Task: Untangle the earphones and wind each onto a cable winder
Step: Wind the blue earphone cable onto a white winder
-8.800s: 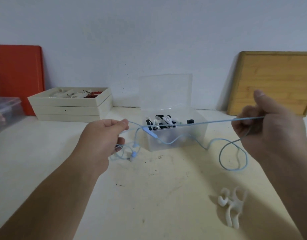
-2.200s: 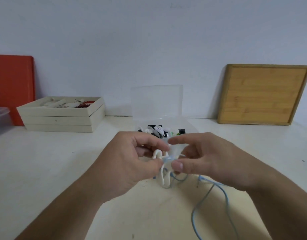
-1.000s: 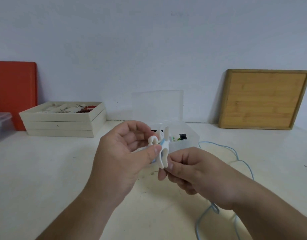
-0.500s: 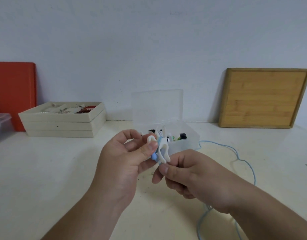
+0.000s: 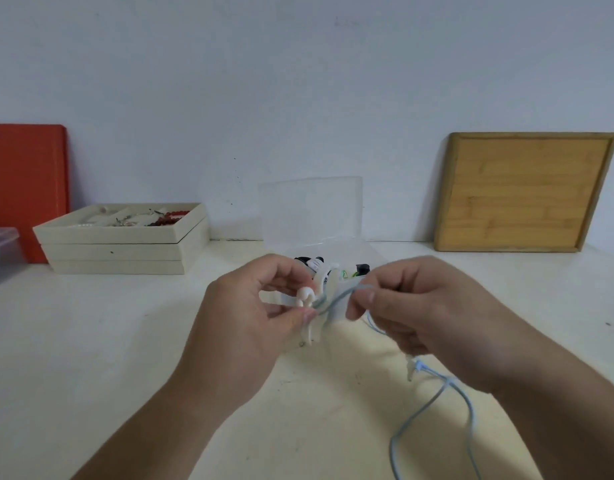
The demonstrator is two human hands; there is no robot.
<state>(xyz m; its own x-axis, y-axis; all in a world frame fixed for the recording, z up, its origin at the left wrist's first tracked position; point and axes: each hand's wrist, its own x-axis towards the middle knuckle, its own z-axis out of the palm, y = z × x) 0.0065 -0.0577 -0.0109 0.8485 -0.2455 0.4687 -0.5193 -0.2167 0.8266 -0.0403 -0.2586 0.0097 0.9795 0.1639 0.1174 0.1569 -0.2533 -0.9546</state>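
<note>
My left hand [image 5: 250,317] pinches the white cable winder [image 5: 316,299] steady above the bench [image 5: 91,341]; my right hand [image 5: 419,306] pinches the blue earphone cable [image 5: 336,296] taut across it for wrapping.

Both forearms are bare to the frame edge, with no sleeves or jewellery.
</note>
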